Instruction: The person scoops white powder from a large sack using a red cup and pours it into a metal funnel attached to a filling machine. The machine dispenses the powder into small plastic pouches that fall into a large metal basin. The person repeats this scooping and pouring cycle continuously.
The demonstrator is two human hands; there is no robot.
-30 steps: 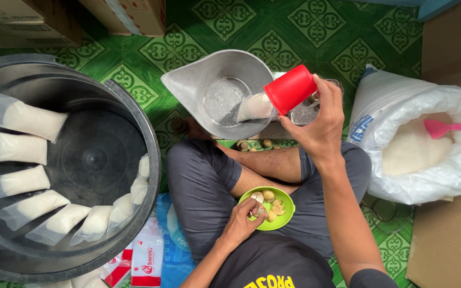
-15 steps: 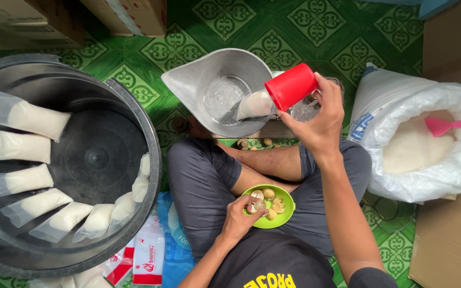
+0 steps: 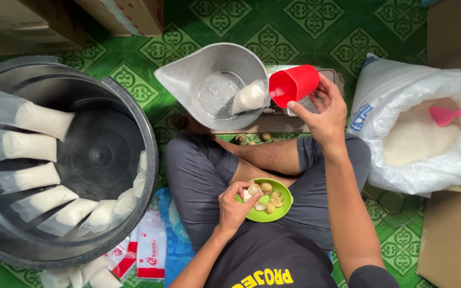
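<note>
My right hand (image 3: pixel 324 114) grips a red plastic cup (image 3: pixel 293 85), tipped over a small clear bag of white grains (image 3: pixel 249 97) that lies in a metal scoop-shaped pan (image 3: pixel 188 80). My left hand (image 3: pixel 234 205) rests on the rim of a small green bowl (image 3: pixel 284 208) on my lap, fingers pinching one of several pale round pieces (image 3: pixel 266 188) in it. I sit cross-legged on a green patterned floor.
A large black tub (image 3: pixel 97 154) at left has several filled clear bags (image 3: pixel 38 120) leaning round its wall. At right stands an open white sack of grains (image 3: pixel 417 138) with a pink scoop (image 3: pixel 454 113). Cardboard boxes (image 3: pixel 454 234) stand at right and top left. Packets (image 3: pixel 150 250) lie by my knee.
My left hand has closed its fingers on a piece in the green bowl. The red cup has tilted a little further toward the bag in the metal pan.
</note>
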